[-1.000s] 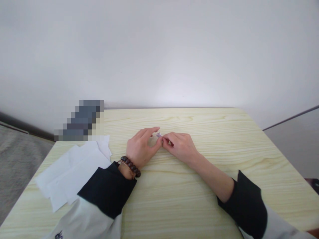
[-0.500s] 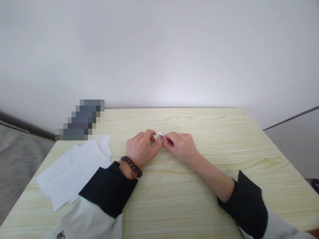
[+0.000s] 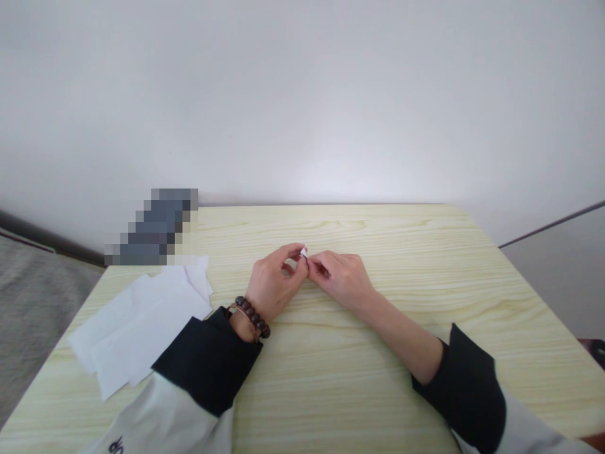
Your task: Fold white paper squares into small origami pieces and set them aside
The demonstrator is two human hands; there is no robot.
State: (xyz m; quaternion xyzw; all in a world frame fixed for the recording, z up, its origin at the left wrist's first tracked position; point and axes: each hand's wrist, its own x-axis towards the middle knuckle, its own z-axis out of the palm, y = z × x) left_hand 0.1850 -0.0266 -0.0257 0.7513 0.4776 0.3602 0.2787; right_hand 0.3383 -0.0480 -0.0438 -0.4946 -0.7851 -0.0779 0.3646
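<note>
Both of my hands meet at the middle of a pale wooden table (image 3: 378, 378). My left hand (image 3: 271, 284), with a dark bead bracelet (image 3: 253, 317) on the wrist, pinches a tiny white piece of paper (image 3: 303, 252) between thumb and forefinger. My right hand (image 3: 343, 277) pinches the same small paper from the other side, fingers curled. The paper is mostly hidden by the fingertips. Both forearms rest on the table top.
Several white paper sheets (image 3: 137, 328) lie overlapping at the table's left side. A blurred dark object (image 3: 154, 227) sits at the far left corner. A plain white wall stands behind the table. The floor drops away on both sides.
My left forefinger, stretched out a second ago, has curled in and now pinches the small paper. The paper has risen slightly between the fingertips. The right hand has barely moved.
</note>
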